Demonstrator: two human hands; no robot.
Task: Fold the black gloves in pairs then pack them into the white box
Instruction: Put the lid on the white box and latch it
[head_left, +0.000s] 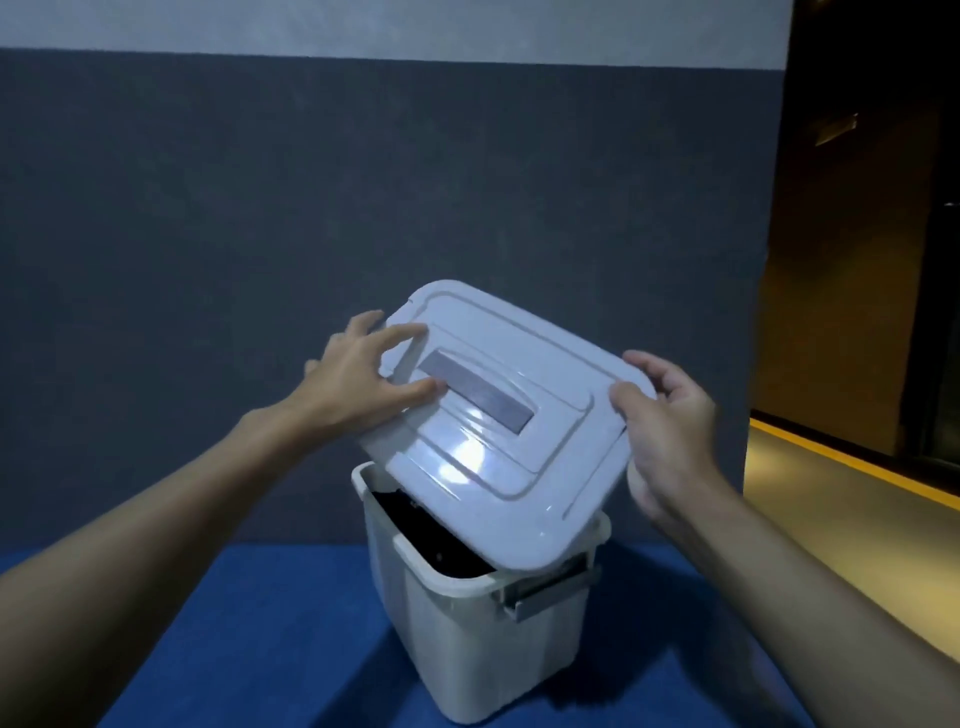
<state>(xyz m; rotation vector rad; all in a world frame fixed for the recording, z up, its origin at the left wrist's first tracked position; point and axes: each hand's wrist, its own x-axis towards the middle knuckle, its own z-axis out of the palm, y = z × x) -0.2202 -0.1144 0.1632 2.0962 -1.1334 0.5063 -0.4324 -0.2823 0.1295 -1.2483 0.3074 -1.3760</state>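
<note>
The white box stands on the blue table, its top partly uncovered. Black gloves show as a dark mass inside the opening. Above it hangs the white lid with a grey handle strip, tilted, its near edge over the box's right rim. My left hand grips the lid's far left edge, thumb and fingers spread on its top. My right hand grips the lid's right edge, thumb on top and fingers curled behind.
A grey latch hangs on the box's right side. A dark grey wall rises right behind the table. To the right runs a dim corridor with a yellow floor stripe.
</note>
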